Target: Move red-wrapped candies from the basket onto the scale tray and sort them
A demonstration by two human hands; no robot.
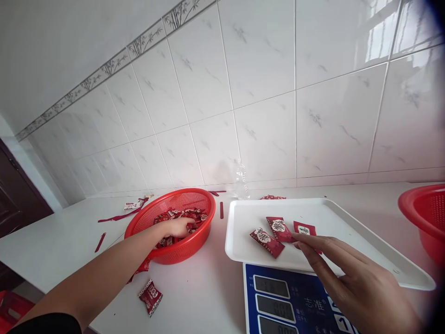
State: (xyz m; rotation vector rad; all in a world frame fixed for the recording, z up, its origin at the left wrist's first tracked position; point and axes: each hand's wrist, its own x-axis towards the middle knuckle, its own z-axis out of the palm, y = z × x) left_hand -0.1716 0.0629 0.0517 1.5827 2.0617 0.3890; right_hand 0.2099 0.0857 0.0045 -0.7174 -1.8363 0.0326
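My left hand (179, 227) reaches into a red plastic basket (177, 255) of small red candy packets (167, 215). Its fingers curl down among them; the tips are hidden, so what they hold is unclear. Over the white tray (239, 211), my right hand (354, 269) pinches the corner of a red candy packet (279, 228) between thumb and forefinger. A second packet (267, 242) lies just left of it. A third packet (304, 228) is partly covered by the fingers. The tray sits on a blue digital scale (250, 297), partly hidden by the right hand.
One loose packet (150, 297) lies on the white table (198, 297) in front of the basket. Another red basket (426, 218) stands at the right edge. A clear plastic bottle (241, 181) is by the tiled wall (264, 134). Red strips (221, 210) lie about the basket.
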